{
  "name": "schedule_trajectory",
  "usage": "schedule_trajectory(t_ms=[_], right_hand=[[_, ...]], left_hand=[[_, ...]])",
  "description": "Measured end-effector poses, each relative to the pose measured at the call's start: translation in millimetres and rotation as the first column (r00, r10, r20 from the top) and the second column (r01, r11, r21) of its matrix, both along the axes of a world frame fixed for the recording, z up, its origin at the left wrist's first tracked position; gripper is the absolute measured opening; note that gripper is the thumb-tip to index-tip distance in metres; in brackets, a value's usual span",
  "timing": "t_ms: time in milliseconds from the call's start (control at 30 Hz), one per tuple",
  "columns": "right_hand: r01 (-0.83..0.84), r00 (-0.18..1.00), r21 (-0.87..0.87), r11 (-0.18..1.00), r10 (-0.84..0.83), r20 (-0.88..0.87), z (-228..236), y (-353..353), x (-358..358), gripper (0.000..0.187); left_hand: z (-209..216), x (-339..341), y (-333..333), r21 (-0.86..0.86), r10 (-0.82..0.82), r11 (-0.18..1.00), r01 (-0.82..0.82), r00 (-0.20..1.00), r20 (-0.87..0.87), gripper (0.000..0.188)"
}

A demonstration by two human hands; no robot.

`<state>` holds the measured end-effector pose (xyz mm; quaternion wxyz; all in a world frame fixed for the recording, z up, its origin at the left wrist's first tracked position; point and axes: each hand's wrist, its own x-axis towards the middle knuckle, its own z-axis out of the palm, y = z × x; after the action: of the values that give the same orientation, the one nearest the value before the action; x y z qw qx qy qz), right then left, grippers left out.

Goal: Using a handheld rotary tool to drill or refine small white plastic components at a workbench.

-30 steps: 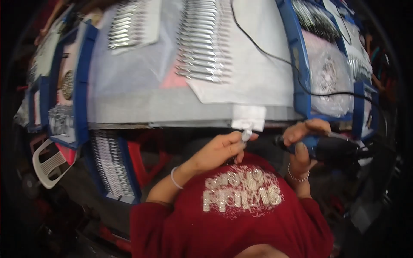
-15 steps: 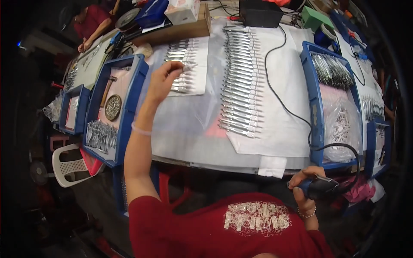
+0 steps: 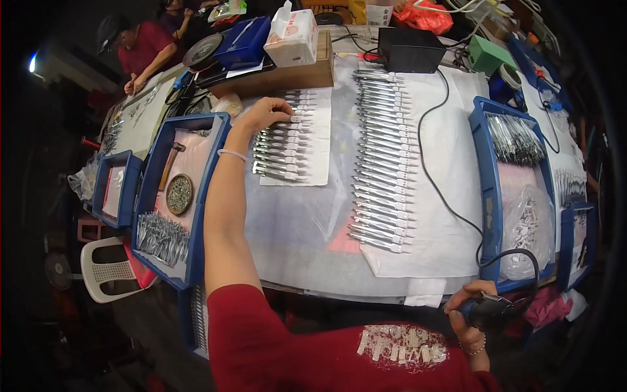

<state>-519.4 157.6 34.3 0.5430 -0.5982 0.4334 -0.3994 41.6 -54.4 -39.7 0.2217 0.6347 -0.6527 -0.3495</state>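
Observation:
My left hand (image 3: 266, 114) reaches over the shorter row of slim silver metal pieces (image 3: 281, 155) on a white sheet. Its thumb and fingers are pinched at the pale end of one piece in the upper part of this row. Low at the right, beyond the table's near edge, my right hand (image 3: 469, 302) is wrapped round a black and blue corded handheld power tool (image 3: 486, 310). The tool's working tip cannot be made out. A longer row of similar slim silver pieces (image 3: 384, 163) lies on white cloth in the middle of the table.
A black cable (image 3: 422, 130) curves across the cloth to the tool. Blue trays (image 3: 484, 189) of metal pieces flank the table; the left one holds a hammer (image 3: 171, 166) and a round dish (image 3: 179, 194). A wooden box (image 3: 281, 75) and a black box (image 3: 410, 51) stand behind. Another person (image 3: 140, 49) sits far left.
My left hand has come down onto the shorter row; half a second ago it held a silver piece just above it. The view has shifted, and my right hand still grips the power tool.

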Motion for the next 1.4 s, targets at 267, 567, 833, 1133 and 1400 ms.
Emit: schedule_trajectory(t_ms=[267, 567, 833, 1133, 1400], right_hand=[[0.023, 0.995, -0.036, 0.999, -0.026, -0.098, -8, -1, -2, 0.046], [0.012, 0.999, -0.124, 0.992, -0.016, -0.035, -4, 7, -13, 0.046], [-0.185, 0.981, -0.221, 0.958, 0.195, 0.022, -4, 4, -10, 0.048], [-0.12, 0.99, -0.155, 0.981, 0.131, 0.061, 9, 25, -30, 0.048], [0.041, 0.982, -0.009, 0.999, -0.039, 0.183, 12, 23, -48, 0.047]], left_hand=[[5, -12, 12, -0.151, 0.01, 0.988, 0.008, 0.993, 0.118, 0.014], [75, -116, 133, -0.317, 0.01, 0.948, -0.026, 0.999, -0.052, 0.014], [-38, -297, 368, 0.029, -0.03, 0.999, 0.038, 0.973, -0.228, 0.036], [-147, -343, 363, 0.673, 0.419, 0.74, 0.006, 0.779, -0.467, 0.079], [-84, -345, 337, 0.647, -0.208, 0.735, 0.204, 0.975, -0.071, 0.079]])
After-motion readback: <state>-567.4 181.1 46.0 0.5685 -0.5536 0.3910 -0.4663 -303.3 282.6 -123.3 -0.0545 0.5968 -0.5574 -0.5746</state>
